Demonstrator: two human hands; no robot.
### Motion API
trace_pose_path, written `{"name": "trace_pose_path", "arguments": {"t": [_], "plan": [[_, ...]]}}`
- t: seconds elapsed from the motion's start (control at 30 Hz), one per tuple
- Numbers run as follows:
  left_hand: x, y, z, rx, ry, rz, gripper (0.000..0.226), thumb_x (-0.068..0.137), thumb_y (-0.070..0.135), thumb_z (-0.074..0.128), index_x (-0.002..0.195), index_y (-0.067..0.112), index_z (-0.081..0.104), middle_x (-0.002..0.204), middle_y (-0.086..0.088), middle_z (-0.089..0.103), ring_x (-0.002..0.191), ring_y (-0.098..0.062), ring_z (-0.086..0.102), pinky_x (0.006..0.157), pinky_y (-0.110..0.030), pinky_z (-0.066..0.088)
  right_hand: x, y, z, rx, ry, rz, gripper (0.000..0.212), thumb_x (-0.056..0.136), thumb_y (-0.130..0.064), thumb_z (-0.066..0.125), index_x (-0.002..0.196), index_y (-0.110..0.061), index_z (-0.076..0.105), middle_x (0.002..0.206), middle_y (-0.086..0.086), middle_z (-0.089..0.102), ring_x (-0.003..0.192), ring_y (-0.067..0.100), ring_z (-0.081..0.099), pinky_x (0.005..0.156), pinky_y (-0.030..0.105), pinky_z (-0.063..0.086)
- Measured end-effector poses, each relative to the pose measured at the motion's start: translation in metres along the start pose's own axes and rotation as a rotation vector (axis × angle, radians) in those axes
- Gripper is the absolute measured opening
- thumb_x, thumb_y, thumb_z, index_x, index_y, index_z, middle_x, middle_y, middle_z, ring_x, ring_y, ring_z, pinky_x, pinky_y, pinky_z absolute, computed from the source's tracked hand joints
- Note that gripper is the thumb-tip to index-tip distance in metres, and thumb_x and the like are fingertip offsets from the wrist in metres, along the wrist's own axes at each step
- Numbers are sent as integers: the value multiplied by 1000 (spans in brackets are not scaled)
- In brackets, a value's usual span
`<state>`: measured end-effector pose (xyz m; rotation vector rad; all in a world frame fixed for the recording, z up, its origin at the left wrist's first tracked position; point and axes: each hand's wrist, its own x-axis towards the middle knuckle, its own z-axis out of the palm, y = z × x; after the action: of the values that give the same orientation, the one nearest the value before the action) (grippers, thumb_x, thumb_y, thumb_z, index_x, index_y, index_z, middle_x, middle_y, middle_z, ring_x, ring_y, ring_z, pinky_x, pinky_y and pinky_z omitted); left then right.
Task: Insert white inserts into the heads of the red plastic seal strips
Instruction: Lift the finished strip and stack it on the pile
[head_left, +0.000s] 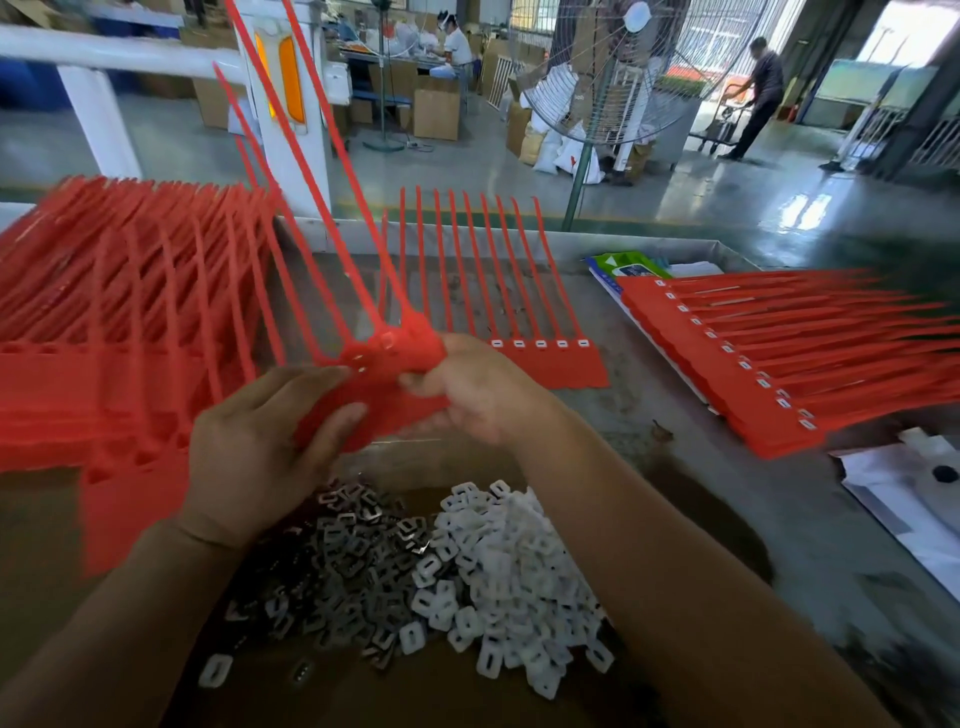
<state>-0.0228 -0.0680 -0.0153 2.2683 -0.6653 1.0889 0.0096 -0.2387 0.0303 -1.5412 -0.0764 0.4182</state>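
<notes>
Both hands hold one red seal strip sheet (387, 364) lifted above the table, its long tails pointing up and away. My left hand (260, 447) grips its lower left edge. My right hand (478, 389) pinches the head row on the right. A few white inserts show in the held heads. A pile of white inserts (514, 566) lies on cardboard below my hands, beside a pile of dark metal clips (353, 561).
A thick stack of red strips (114, 332) fills the left. A red sheet with white inserts (545, 358) lies flat behind my hands; another filled stack (769, 364) lies at the right over papers (914, 499). A fan (587, 171) and people stand beyond the table.
</notes>
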Motion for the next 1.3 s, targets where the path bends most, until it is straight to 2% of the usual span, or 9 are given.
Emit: {"name": "trace_pose_path", "arguments": {"t": [0.13,0.23,0.43,0.57,0.7,0.9,1.0,1.17,1.3], "plan": [[2,-5,7,72,-206,88,62,71,46,56,120,8,56,129,-11,52,118,-24,46,100,-47,34,-15,-5,-32,26,37,-93,24,87,9,50,100,-10,56,99,3,62,87,19,61,63,33,58],[-2,-11,10,225,-262,-30,73,64,26,57,133,18,38,141,-11,41,130,-28,34,103,-56,23,-25,-6,-55,125,89,-149,24,85,10,49,95,-9,58,92,2,66,81,19,64,60,34,58],[-2,-25,11,87,-305,-456,65,82,8,59,141,13,30,139,-22,39,123,-38,42,96,-49,38,-38,6,-97,257,234,-158,27,86,9,47,106,-5,57,98,4,65,85,20,63,62,36,59],[-5,-25,19,140,-516,-301,66,86,14,56,143,20,24,103,-22,65,94,-36,60,87,-45,40,-34,23,-102,239,310,-98,23,87,9,47,99,-8,57,102,5,61,89,21,60,59,34,58],[-5,-33,23,211,-586,-304,55,90,18,50,140,23,30,127,-13,56,115,-27,52,100,-43,31,-26,34,-106,253,398,-49,26,89,9,45,101,-11,57,106,7,58,87,21,58,56,35,58],[-9,-37,30,286,-640,-313,45,92,26,43,137,26,37,139,-3,44,130,-19,37,107,-41,17,-22,41,-106,46,519,-42,29,88,6,52,113,-5,57,112,14,60,94,26,61,60,27,54],[-8,-36,30,297,-645,-304,44,93,26,42,137,28,38,139,-1,45,131,-18,37,105,-39,17,-24,44,-110,-381,668,-130,22,83,-5,64,104,-9,64,93,4,64,78,12,60,57,11,46],[-6,-36,29,302,-692,-331,45,94,29,38,138,31,34,143,5,39,134,-16,30,107,-40,14,-26,50,-116,-595,768,-79,31,85,-24,63,113,-11,60,108,4,64,100,19,59,91,39,46],[-4,-33,26,271,-707,-360,45,95,27,37,139,30,32,145,5,35,136,-15,27,109,-40,12,-28,50,-118,-667,796,-48,24,88,-21,56,108,-10,62,103,4,64,99,21,58,92,41,45]]}}
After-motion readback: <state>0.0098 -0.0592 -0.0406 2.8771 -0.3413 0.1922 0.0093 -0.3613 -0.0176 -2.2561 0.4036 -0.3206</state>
